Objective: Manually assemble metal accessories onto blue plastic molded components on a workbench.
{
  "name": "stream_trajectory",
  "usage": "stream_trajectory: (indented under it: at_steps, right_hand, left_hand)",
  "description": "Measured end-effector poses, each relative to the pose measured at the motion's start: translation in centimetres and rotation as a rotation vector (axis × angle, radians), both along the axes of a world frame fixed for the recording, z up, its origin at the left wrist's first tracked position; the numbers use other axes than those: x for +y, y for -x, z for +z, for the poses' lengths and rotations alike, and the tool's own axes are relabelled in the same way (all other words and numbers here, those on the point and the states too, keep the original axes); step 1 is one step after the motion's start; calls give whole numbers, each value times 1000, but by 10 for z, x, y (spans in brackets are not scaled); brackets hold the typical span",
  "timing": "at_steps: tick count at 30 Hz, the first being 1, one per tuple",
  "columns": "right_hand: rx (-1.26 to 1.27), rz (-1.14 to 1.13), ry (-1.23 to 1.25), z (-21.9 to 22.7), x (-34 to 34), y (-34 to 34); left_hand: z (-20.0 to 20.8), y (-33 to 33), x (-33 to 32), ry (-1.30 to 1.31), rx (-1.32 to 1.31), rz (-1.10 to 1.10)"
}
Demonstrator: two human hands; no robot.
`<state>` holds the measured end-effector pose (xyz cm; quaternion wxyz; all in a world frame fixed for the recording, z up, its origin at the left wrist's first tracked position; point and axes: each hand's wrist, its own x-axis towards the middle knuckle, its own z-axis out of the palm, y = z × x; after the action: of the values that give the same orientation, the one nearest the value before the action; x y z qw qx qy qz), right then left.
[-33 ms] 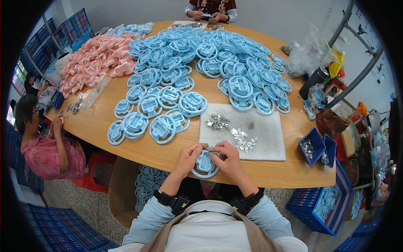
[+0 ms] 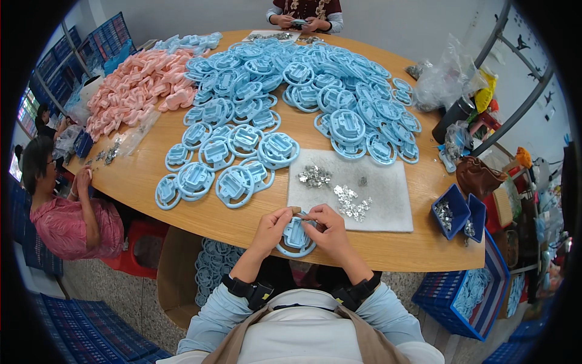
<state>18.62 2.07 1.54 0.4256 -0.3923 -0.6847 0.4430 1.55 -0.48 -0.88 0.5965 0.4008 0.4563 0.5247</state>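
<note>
At the table's near edge, a blue ring-shaped plastic part [image 2: 296, 238] with a boxy centre is between my two hands. My left hand [image 2: 270, 232] grips its upper left side, fingers closed, a brownish covering on one fingertip. Closed in a pinch, my right hand [image 2: 330, 232] presses on the part's upper right. Whether a small metal piece is between those fingertips is hidden. Just beyond my hands lies a pale grey mat [image 2: 388, 206], bearing shiny small metal pieces [image 2: 351, 203] and a darker heap of metal pieces [image 2: 314, 176].
A large pile of blue ring parts [image 2: 242, 79] spreads over the wooden table [image 2: 133, 176], beside pink plastic parts [image 2: 142, 85]. Small blue bins [image 2: 451, 210] of metal pieces stand at the right edge. A cardboard box [image 2: 176, 273] is below. Co-workers sit left and opposite.
</note>
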Motion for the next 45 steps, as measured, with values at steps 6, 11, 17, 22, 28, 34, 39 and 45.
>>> stream_trajectory:
  at_steps: [6,11,17,22,28,34,39,45]
  right_hand:
    - [-94,-30,-46,7,-4,5]
    - [-94,-58,-126,6,-6,7]
    - [-132,-63,-143,9,-7,8]
    - [-126,-71,-156,8,-6,8]
    - [-52,-95,-45,1,-3,5]
    - [-22,-96,-31,0,-1,5]
    - [13,-98,-9,-3,1,5]
    - [6,-78,-10,1,3,3]
  left_hand:
    - [-2,0,0,33,14,5]
    - [2,1,-1,36,28,10]
    - [2,1,-1,18,21,-8]
    - [2,1,-1,4,27,-21]
    - [5,1,-1,-1,54,-37]
    - [4,1,-1,-25,86,-45]
    - [6,1,-1,-29,86,-41]
    - [7,1,-1,-17,74,-60]
